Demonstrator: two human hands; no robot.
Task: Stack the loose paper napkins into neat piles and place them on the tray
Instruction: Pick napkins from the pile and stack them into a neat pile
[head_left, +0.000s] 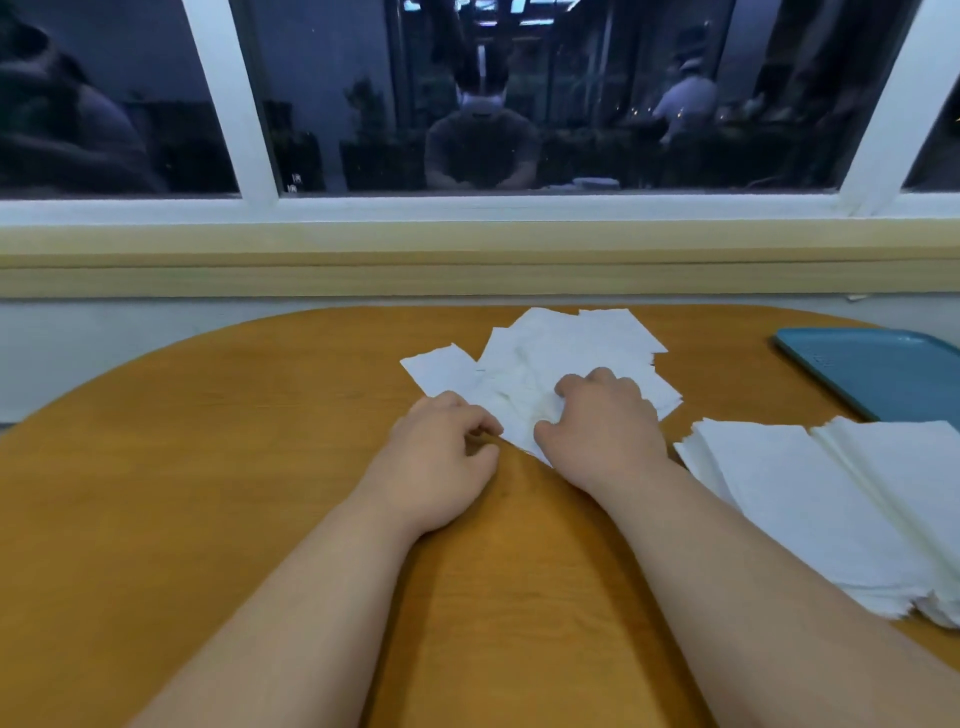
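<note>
On our wooden table (208, 467), two neat napkin piles (810, 509) sit near the teal tray (883, 369), outside it. The loose napkins (561, 343) lie heaped mid-table. Our right grip (602, 421) curls into the heap, pinching sheets. Our left grip (441, 447) curls at its edge; we cannot tell whether it pinches.

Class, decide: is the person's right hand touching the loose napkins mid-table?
Touching. The head view shows the right hand on top of the loose napkins, its curled fingers digging into the crumpled paper, with no gap.
</note>
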